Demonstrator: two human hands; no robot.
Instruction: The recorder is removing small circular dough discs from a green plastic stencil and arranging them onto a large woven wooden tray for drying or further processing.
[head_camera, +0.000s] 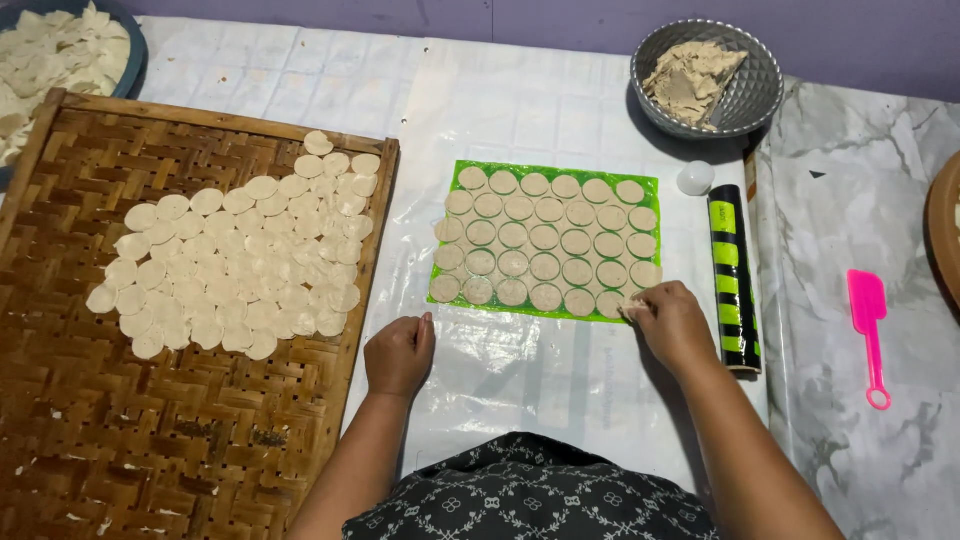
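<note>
A green sheet (546, 312) lies on the white plastic-covered table, covered with several rows of cut round dough discs (546, 239). My right hand (671, 322) is at the sheet's near right corner, fingertips pinching a scrap of dough at the edge there. My left hand (399, 355) rests loosely curled on the white plastic just below the sheet's left corner, holding nothing. To the left, a woven bamboo tray (150, 430) carries a spread of many thin round discs (235, 262).
A black and green rolling pin (733, 277) lies right of the sheet, a small white round cap (695, 177) above it. A grey bowl (760, 95) of dough scraps stands at back right. A pink spatula (869, 329) lies far right. A dark basin (135, 45) of discs sits back left.
</note>
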